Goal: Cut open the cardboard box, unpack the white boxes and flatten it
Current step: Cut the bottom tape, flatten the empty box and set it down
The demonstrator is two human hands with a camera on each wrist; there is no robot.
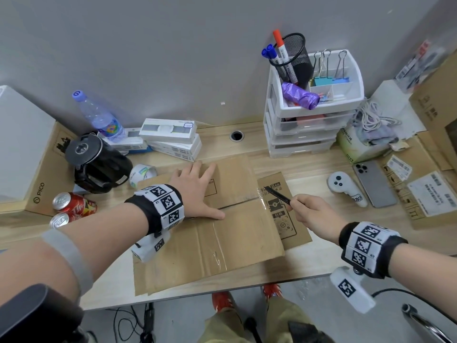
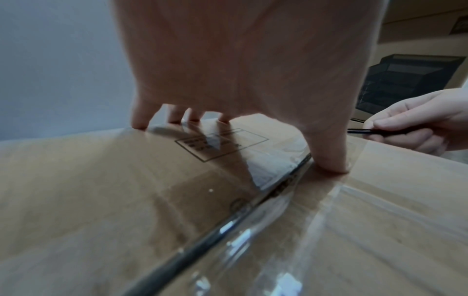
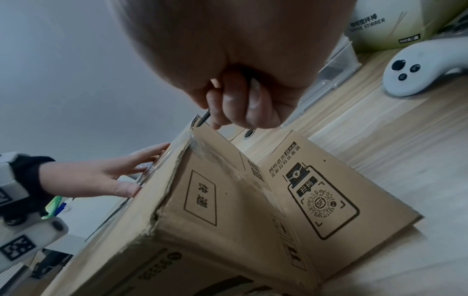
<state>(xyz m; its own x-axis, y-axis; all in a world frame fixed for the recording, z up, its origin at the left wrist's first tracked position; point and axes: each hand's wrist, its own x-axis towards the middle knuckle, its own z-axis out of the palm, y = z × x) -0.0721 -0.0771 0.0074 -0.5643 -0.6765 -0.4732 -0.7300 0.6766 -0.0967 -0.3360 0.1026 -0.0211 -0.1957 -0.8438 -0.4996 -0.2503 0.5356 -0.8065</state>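
We see the box (image 1: 222, 233) at table (image 1: 309, 263) centre, taped seam up. Left hand (image 1: 195, 191) lies spread flat on its top. Right hand (image 1: 311, 214), at 3 o'clock, pinches a blade (image 1: 277, 194) pointing at 10. White boxes (image 1: 173, 139) stacked at 11.

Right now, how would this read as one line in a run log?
left hand: flat on cardboard box top | right hand: holds black blade at taped seam | white boxes: stacked behind
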